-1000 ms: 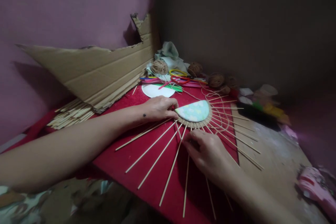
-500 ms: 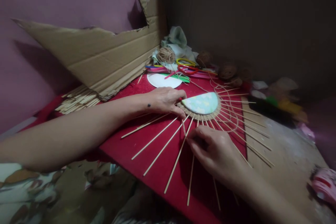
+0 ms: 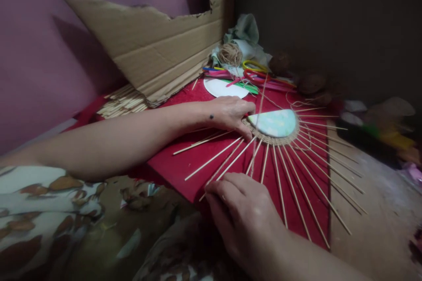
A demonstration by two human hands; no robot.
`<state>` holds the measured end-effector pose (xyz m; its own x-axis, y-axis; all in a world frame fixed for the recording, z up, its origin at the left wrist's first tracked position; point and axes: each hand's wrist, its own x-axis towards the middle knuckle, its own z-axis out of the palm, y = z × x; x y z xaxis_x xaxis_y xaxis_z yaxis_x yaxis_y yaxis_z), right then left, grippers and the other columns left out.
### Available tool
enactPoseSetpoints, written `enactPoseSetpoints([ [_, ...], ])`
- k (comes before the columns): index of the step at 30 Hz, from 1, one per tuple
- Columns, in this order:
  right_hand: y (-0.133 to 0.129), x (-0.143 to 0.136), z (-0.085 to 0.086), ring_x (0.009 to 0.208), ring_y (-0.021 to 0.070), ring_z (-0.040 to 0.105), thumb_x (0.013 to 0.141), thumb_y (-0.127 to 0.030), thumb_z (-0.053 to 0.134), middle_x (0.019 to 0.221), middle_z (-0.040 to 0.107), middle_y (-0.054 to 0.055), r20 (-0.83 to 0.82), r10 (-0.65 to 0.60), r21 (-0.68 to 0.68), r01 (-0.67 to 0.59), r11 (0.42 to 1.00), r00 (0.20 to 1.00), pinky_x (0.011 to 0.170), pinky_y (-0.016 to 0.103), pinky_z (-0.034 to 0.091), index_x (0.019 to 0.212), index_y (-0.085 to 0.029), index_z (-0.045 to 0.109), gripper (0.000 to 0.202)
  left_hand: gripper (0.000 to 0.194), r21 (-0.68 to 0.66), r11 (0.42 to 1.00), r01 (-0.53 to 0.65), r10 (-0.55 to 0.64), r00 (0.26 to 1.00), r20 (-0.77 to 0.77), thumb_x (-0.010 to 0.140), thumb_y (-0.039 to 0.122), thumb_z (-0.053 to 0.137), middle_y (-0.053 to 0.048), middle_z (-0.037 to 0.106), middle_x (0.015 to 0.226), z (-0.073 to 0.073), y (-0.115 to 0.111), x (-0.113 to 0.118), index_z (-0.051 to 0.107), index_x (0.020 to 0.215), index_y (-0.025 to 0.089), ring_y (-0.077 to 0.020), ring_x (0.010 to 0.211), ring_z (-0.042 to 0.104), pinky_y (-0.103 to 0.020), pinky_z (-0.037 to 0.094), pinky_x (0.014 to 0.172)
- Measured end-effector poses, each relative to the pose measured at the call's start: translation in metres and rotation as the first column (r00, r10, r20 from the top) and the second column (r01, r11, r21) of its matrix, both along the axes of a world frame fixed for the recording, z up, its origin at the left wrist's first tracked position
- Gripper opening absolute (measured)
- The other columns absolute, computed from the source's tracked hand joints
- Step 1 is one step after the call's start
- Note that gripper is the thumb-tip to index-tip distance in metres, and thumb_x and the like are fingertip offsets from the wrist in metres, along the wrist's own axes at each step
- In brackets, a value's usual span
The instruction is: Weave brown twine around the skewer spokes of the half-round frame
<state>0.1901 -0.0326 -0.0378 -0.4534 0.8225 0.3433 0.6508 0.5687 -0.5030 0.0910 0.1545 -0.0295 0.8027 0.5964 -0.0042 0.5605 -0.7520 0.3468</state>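
On the red cloth [image 3: 174, 167], right of the leaning cardboard [image 3: 158, 46], lay the half-round woven piece [image 3: 279, 141], its straight edge away from the worker and a pale, patterned panel [image 3: 277, 123] covering most of its middle. Thin sticks [image 3: 212, 159] fanned out from the woven rim, toward the worker and off to the right.

Left hand [image 3: 229, 113]: closed in a pinch on the left end of the piece, thumb on the near side, fingers on the far. Right hand [image 3: 245, 213]: low, among the outer ends of the nearer sticks, fingers drawn together, apparently on the cord [image 3: 227, 160], which ran from beside the left thumb down to them. Exact hold hidden by the knuckles. A second, blurred run of cord crossed in front of the panel.

Step in hand, as I judged it: pulling the cord through between sticks, the left hand serving as anchor. Next move seemed to call for a steady left pinch and an even pull, so the slack run came in without snagging on stick ends, then laying the cord snug against the rim.
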Motion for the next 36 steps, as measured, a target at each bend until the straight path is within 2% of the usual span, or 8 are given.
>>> enactPoseSetpoints([
  [7, -0.007, -0.012, -0.008, 0.057, 0.0168, 0.045, 0.085, -0.014, 0.050, 0.065, 0.054, 0.003, 0.235, 0.072, 0.173, -0.115, 0.978, 0.969, 0.053, 0.031, 0.033, 0.072, -0.016, 0.057, 0.015, 0.059, 0.011, 1.000, -0.004, 0.004, 1.000, -0.014, 0.069, 0.064, 0.065, -0.007, 0.066, 0.091, 0.002, -0.002, 0.002, 0.059, 0.106, 0.018, -0.0210, 0.080, 0.057, -0.027, 0.029, 0.060],
  [13, -0.008, -0.012, -0.008, 0.056, 0.0162, 0.043, 0.084, -0.007, 0.044, 0.063, 0.052, 0.003, 0.246, 0.074, 0.219, -0.130, 0.967, 0.966, 0.053, 0.031, 0.032, 0.073, -0.015, 0.055, 0.018, 0.059, -0.019, 1.000, -0.018, 0.018, 1.000, -0.021, 0.069, 0.061, 0.066, -0.009, 0.067, 0.095, 0.004, -0.003, 0.002, 0.060, 0.109, 0.018, -0.0225, 0.085, 0.057, -0.029, 0.031, 0.063],
  [16, -0.010, -0.015, -0.003, 0.053, 0.0173, 0.043, 0.084, -0.008, 0.038, 0.061, 0.052, 0.005, 0.322, 0.071, 0.275, -0.165, 0.947, 0.944, 0.051, 0.033, 0.030, 0.071, -0.015, 0.055, 0.023, 0.060, -0.027, 1.000, -0.008, 0.007, 1.000, -0.023, 0.069, 0.060, 0.066, -0.009, 0.066, 0.097, 0.006, -0.004, 0.002, 0.060, 0.110, 0.018, -0.0231, 0.087, 0.057, -0.029, 0.032, 0.064],
  [21, -0.012, -0.015, 0.012, 0.046, 0.0154, 0.038, 0.084, -0.011, 0.038, 0.056, 0.046, 0.004, 0.554, 0.171, 0.352, -0.416, 0.839, 0.815, 0.047, 0.033, 0.021, 0.067, -0.015, 0.053, 0.023, 0.060, -0.042, 0.999, -0.014, 0.013, 1.000, -0.027, 0.066, 0.057, 0.071, -0.008, 0.067, 0.097, 0.007, -0.004, 0.002, 0.060, 0.112, 0.019, -0.0229, 0.087, 0.057, -0.029, 0.033, 0.067],
  [28, 0.000, -0.006, 0.031, 0.050, 0.0145, 0.038, 0.084, -0.014, 0.046, 0.060, 0.051, 0.005, 0.747, 0.345, 0.203, -0.689, 0.696, 0.569, 0.047, 0.033, 0.021, 0.071, -0.015, 0.058, 0.017, 0.059, -0.018, 1.000, 0.009, -0.009, 1.000, -0.025, 0.069, 0.060, 0.067, -0.010, 0.067, 0.100, 0.004, -0.002, 0.002, 0.060, 0.110, 0.018, -0.0245, 0.089, 0.057, -0.030, 0.033, 0.066],
  [31, 0.005, -0.004, 0.033, 0.049, 0.0145, 0.035, 0.082, -0.017, 0.049, 0.059, 0.048, 0.003, 0.742, 0.412, 0.186, -0.753, 0.632, 0.529, 0.047, 0.033, 0.017, 0.071, -0.016, 0.059, 0.016, 0.057, -0.004, 1.000, -0.001, 0.001, 1.000, -0.022, 0.069, 0.060, 0.067, -0.009, 0.067, 0.101, 0.004, -0.003, 0.003, 0.061, 0.108, 0.018, -0.0251, 0.090, 0.057, -0.030, 0.033, 0.067],
  [33, 0.006, -0.002, 0.035, 0.050, 0.0149, 0.036, 0.083, -0.020, 0.050, 0.058, 0.047, 0.003, 0.742, 0.437, 0.168, -0.772, 0.613, 0.508, 0.047, 0.034, 0.016, 0.070, -0.017, 0.059, 0.017, 0.056, -0.001, 1.000, -0.008, 0.008, 1.000, -0.029, 0.070, 0.060, 0.066, -0.009, 0.067, 0.101, 0.005, -0.004, 0.003, 0.061, 0.107, 0.019, -0.0251, 0.092, 0.057, -0.029, 0.033, 0.068],
  [36, 0.005, 0.004, 0.041, 0.054, 0.0165, 0.041, 0.084, -0.023, 0.050, 0.062, 0.051, 0.004, 0.771, 0.446, 0.076, -0.761, 0.645, 0.455, 0.047, 0.035, 0.021, 0.070, -0.018, 0.060, 0.018, 0.057, -0.020, 1.000, -0.012, 0.011, 0.999, -0.038, 0.069, 0.058, 0.068, -0.008, 0.066, 0.102, 0.006, -0.005, 0.003, 0.060, 0.110, 0.019, -0.0244, 0.093, 0.056, -0.029, 0.033, 0.069],
])
